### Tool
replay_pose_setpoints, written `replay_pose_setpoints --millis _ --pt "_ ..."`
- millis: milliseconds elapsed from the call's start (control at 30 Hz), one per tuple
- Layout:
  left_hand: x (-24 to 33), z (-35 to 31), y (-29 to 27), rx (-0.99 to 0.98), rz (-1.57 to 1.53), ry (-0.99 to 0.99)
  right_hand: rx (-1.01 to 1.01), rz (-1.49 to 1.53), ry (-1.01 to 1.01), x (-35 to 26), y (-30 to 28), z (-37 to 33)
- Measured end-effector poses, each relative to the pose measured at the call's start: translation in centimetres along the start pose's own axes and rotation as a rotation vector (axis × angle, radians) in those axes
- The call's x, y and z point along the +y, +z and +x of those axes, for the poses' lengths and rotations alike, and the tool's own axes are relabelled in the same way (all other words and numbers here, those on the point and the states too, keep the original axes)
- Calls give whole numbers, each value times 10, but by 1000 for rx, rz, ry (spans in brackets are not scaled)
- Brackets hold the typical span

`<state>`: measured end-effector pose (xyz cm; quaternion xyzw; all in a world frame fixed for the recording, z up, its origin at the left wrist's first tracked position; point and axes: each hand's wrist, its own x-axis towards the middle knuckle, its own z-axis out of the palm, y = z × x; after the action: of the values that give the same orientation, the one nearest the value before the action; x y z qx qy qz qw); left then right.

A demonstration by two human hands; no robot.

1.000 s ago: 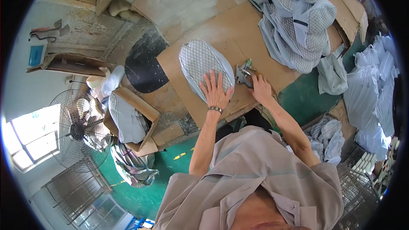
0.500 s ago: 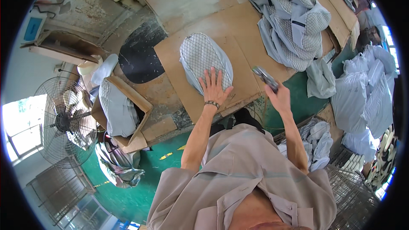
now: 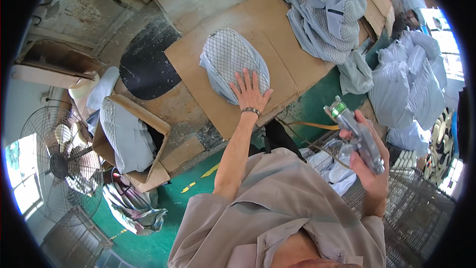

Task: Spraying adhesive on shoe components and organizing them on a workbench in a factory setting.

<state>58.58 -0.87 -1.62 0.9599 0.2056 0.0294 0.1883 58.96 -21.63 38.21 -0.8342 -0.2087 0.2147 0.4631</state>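
one rounded grey cushion piece [image 3: 233,64] with a dark net pattern over it was seen lying on a cardboard sheet [image 3: 297,34] that covered the tabletop. one heap of similar grey netted pieces [image 3: 325,12] was piled at the far right of that sheet, well apart from the single piece. one open cardboard box [image 3: 136,141] with grey fabric inside it was seen on the floor to the left, and one standing fan [image 3: 57,164] beside it. several white plastic bags [image 3: 414,77] were stacked at the right.

the left hand [image 3: 252,93] was laid flat and palm down, fingers spread wide, on the near edge of the cushion piece; nothing was gripped by it. the left arm was stretched out nearly straight toward the tabletop, and one beaded bracelet [image 3: 251,111] was worn at the wrist.

the right hand [image 3: 369,161] was raised off the tabletop and drawn back near the body, with the elbow bent sharply. its fingers were closed around one grey metal tool [image 3: 356,134] shaped like a gun, whose green-tipped nose was pointed up and away. the tool was held well apart from the cushion piece.
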Motion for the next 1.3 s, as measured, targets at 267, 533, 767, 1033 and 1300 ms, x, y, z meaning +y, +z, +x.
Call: replay_pose_setpoints --millis 267,533,767,1033,1300 --pt "2 0 3 -24 -38 -8 -134 -367 -17 -85 48 -8" --pt "1 -2 6 -44 -55 -26 -134 -499 -72 -129 71 1" --pt "2 0 6 -11 -76 -9 -125 -459 -43 -136 76 -13" --pt "-6 -7 -4 32 -107 37 65 -417 -4 -112 68 -34" --pt "-17 -73 -28 68 -289 205 138 -405 -21 -77 41 -57"
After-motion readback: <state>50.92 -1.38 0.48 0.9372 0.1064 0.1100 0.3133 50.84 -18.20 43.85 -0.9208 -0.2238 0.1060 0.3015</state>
